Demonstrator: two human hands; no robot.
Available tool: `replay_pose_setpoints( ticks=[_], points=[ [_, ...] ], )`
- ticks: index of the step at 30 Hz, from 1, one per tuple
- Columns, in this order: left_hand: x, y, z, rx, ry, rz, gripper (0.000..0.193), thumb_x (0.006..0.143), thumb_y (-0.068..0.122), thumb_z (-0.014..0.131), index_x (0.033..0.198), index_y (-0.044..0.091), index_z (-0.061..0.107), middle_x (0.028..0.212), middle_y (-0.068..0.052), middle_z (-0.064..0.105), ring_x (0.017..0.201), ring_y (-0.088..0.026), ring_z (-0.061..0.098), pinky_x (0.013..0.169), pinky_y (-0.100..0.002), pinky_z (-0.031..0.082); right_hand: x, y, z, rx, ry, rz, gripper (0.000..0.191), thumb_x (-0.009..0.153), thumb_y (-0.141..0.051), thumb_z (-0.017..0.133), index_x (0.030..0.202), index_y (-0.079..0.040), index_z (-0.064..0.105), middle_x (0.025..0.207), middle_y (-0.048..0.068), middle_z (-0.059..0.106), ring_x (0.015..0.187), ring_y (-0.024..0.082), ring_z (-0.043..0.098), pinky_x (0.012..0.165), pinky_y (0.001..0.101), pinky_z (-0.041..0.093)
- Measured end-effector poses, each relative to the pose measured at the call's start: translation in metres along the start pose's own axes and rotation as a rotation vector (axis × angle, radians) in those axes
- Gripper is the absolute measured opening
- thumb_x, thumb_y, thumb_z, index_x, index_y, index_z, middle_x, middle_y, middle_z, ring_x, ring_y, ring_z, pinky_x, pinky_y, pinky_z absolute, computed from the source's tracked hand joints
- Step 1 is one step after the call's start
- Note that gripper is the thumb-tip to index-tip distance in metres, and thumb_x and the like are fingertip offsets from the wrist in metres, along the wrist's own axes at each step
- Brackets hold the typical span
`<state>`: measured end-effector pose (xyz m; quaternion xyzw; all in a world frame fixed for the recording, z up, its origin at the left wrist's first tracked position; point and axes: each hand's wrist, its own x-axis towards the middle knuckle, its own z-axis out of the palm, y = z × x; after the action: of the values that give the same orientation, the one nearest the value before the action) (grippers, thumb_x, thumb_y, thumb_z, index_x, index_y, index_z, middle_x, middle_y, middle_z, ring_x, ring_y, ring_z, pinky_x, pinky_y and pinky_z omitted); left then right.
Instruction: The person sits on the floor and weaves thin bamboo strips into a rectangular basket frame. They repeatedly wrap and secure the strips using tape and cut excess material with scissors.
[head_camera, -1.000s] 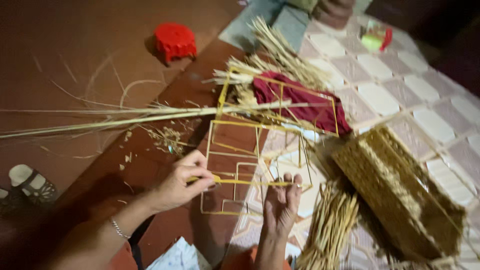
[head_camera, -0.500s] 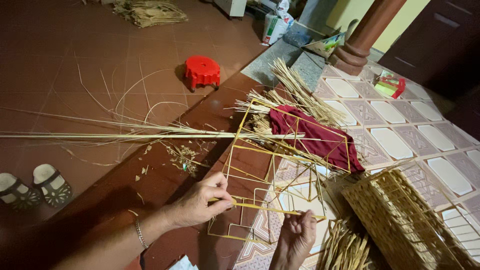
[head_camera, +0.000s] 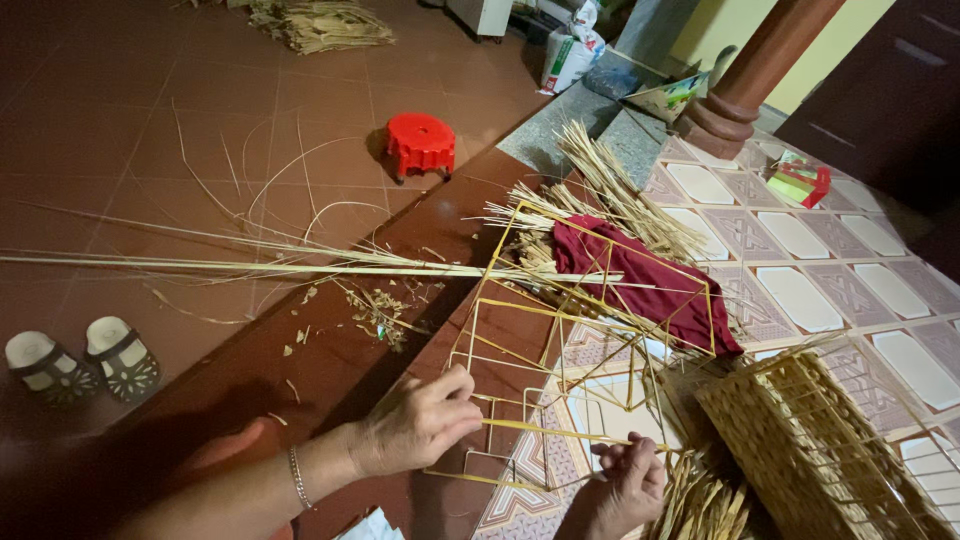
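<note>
One yellow wire frame (head_camera: 590, 330) lying flat on the floor, half on the brown step (head_camera: 330, 380), half on the patterned tiles (head_camera: 800, 300). Pinned there by both hands, probably to keep the bars from shifting. Left hand (head_camera: 420, 425): grip narrow, fingertips pinched on one flat pale strip (head_camera: 560, 430) stretched taut across the frame's near bars. Right hand (head_camera: 625, 485): curled shut on the other end of that same strip, low by the near edge. One dark red cloth (head_camera: 650, 275) draped over the frame's far corner, a spread of straw (head_camera: 610, 190) beneath it. One long bundle of stalks (head_camera: 250, 265) running off left, within reach. One woven basket (head_camera: 820, 450) just right of the frame. Further out: one red stool (head_camera: 420, 143), two sandals (head_camera: 85, 360) side by side, one more straw pile (head_camera: 320, 22) far back.
</note>
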<state>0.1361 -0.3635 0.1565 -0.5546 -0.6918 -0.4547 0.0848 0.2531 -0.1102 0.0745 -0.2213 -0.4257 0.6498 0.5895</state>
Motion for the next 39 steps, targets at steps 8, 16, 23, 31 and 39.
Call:
replay_pose_setpoints(
  ticks=[8, 16, 23, 31, 39],
  points=[
    [0.001, 0.004, -0.008, 0.228, 0.053, 0.213, 0.016, 0.092, 0.011, 0.072, 0.082, 0.003, 0.063, 0.093, -0.009, 0.05, 0.059, -0.018, 0.063, 0.048, -0.032, 0.051, 0.006, 0.004, 0.0, -0.126, -0.043, -0.101, 0.032, 0.112, -0.022, 0.062, 0.088, -0.001, 0.057, 0.065, 0.009, 0.055, 0.048, 0.013, 0.048, 0.049, 0.0295, 0.045],
    [0.003, 0.001, 0.002, 0.11, 0.001, 0.109, 0.02, 0.095, 0.012, 0.071, 0.081, 0.002, 0.061, 0.094, -0.006, 0.052, 0.057, -0.013, 0.065, 0.046, -0.025, 0.054, 0.011, 0.008, -0.005, 0.255, -0.178, 0.26, 0.033, 0.107, -0.021, 0.056, 0.13, 0.002, 0.06, 0.094, 0.008, 0.066, 0.072, 0.01, 0.059, 0.066, 0.0319, 0.053],
    [0.0, 0.007, -0.003, 0.169, -0.008, 0.187, 0.016, 0.094, 0.012, 0.072, 0.081, 0.004, 0.066, 0.091, -0.007, 0.052, 0.054, -0.014, 0.063, 0.044, -0.027, 0.051, 0.032, 0.031, -0.036, 0.293, -0.133, 0.206, 0.03, 0.109, -0.015, 0.056, 0.13, 0.005, 0.058, 0.105, 0.012, 0.07, 0.061, 0.006, 0.048, 0.065, 0.0311, 0.049],
    [0.0, 0.006, -0.003, 0.143, -0.007, 0.181, 0.015, 0.092, 0.013, 0.072, 0.081, 0.004, 0.067, 0.092, -0.008, 0.056, 0.057, -0.019, 0.066, 0.048, -0.032, 0.053, 0.058, 0.036, -0.056, 0.835, -0.207, 0.561, 0.021, 0.112, -0.015, 0.055, 0.126, -0.004, 0.064, 0.105, 0.008, 0.072, 0.055, 0.001, 0.047, 0.056, 0.021, 0.042],
    [-0.003, 0.005, 0.003, 0.026, 0.015, 0.218, 0.012, 0.093, 0.012, 0.073, 0.086, 0.003, 0.067, 0.094, -0.008, 0.055, 0.061, -0.02, 0.065, 0.054, -0.03, 0.054, 0.049, 0.03, -0.051, 0.982, -0.338, 0.496, 0.026, 0.118, -0.032, 0.053, 0.118, -0.008, 0.063, 0.098, 0.006, 0.068, 0.048, 0.007, 0.037, 0.049, 0.023, 0.034]
  ],
)
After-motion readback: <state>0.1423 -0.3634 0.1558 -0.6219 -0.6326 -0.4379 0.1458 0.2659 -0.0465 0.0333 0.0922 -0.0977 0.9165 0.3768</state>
